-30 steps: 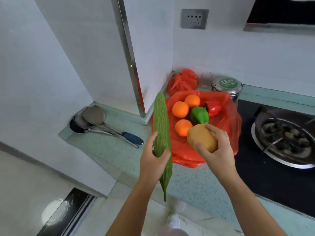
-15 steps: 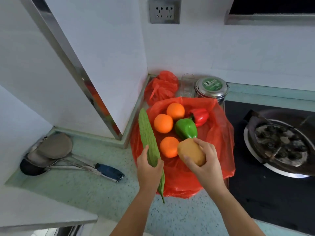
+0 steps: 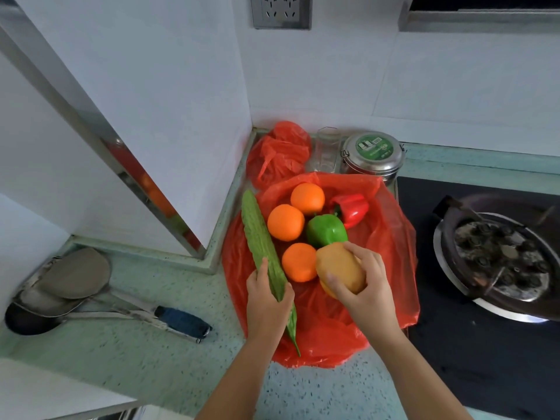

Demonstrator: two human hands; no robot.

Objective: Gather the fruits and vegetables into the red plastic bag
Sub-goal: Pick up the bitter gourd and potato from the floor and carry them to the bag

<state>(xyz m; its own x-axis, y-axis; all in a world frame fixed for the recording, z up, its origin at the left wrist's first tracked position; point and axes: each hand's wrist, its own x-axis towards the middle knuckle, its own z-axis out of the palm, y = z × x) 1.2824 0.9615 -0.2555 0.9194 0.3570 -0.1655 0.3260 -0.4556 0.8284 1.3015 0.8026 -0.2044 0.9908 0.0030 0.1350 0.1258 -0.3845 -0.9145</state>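
A red plastic bag [image 3: 391, 237] lies spread open on the counter. On it sit three oranges [image 3: 285, 222], a green pepper [image 3: 325, 230] and a red pepper [image 3: 351, 207]. My left hand [image 3: 266, 301] grips a long green bitter gourd [image 3: 262, 247] over the bag's left edge, its tip pointing away from me. My right hand [image 3: 366, 286] holds a tan potato [image 3: 341, 269] just above the bag, beside the nearest orange.
A second, crumpled red bag [image 3: 280, 153], a glass [image 3: 327, 148] and a round metal tin [image 3: 372, 154] stand at the back wall. A black hob with a gas burner [image 3: 497, 256] lies to the right. Ladles and a blue-handled utensil [image 3: 181, 321] lie at the left.
Both hands have moved forward and down over the bag with the gourd and the potato. The camera has come closer to the counter.
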